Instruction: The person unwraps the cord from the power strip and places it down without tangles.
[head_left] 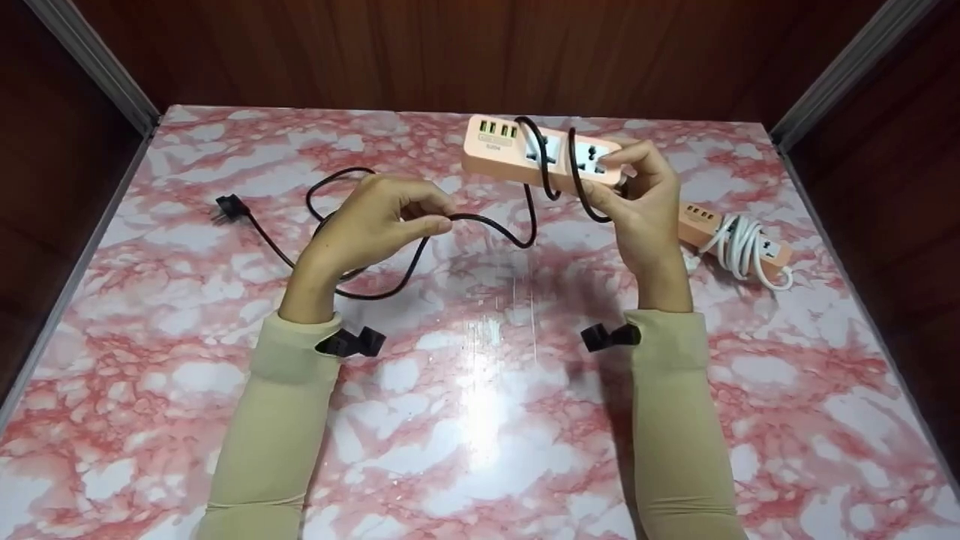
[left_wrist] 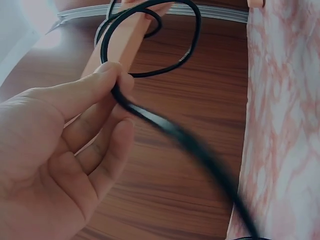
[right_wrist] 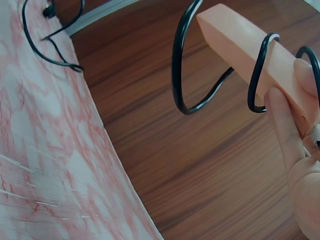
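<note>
My right hand (head_left: 649,202) grips one end of a peach power strip (head_left: 495,154), held up above the table with its sockets and USB ports showing. A black cord (head_left: 577,176) loops loosely around the strip's body. Between thumb and fingertips, my left hand (head_left: 375,217) pinches that same cord to the left of the strip. In the left wrist view the cord (left_wrist: 165,125) runs past the thumb toward the lower right. Its slack lies in coils on the table, leading to a black plug (head_left: 231,208) at the left. Fingers (right_wrist: 282,125) press the strip's side in the right wrist view.
A second peach power strip (head_left: 697,225), wrapped in its white cord (head_left: 742,247), lies on the table right of my right forearm. The table (head_left: 420,450) has a red and white marbled top. Dark wooden panels (head_left: 480,52) stand behind it and at both sides.
</note>
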